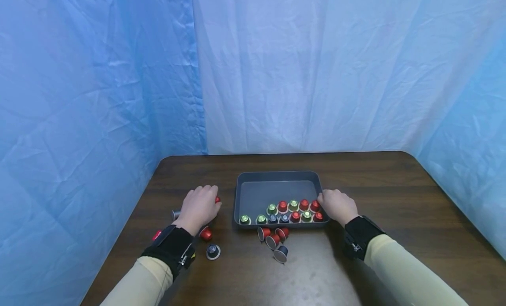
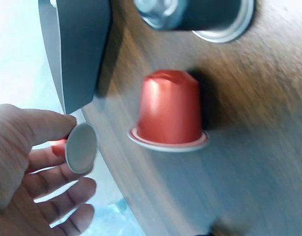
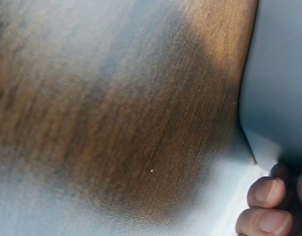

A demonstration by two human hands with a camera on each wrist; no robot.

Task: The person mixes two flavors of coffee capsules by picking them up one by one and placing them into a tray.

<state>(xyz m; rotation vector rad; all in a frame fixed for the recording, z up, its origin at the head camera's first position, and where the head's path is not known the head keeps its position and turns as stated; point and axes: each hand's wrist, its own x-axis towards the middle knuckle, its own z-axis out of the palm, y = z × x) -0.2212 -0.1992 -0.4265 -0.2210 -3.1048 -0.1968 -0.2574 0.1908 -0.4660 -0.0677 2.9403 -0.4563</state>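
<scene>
My left hand (image 1: 199, 208) is over the table left of the tray, pinching a red coffee capsule (image 1: 217, 199) between thumb and fingers. In the left wrist view, the pale lid of the held capsule (image 2: 82, 149) faces the camera. At the grey tray's right side, my right hand (image 1: 339, 205) grips the rim; the right wrist view shows its curled fingers (image 3: 266, 192) at the tray wall (image 3: 278, 73). Inside the tray (image 1: 272, 189), green capsules (image 1: 294, 205), red capsules (image 1: 282, 206) and dark blue capsules (image 1: 272, 219) stand lid-down in two rows along the near side.
Between left hand and near edge lie a red capsule (image 1: 206, 234) and a dark capsule (image 1: 213, 252). Another dark capsule (image 1: 175, 214) shows partly behind the left hand. In front of the tray lie red capsules (image 1: 272, 241) and a dark one (image 1: 281, 254). Blue sheets (image 1: 300, 68) enclose the table.
</scene>
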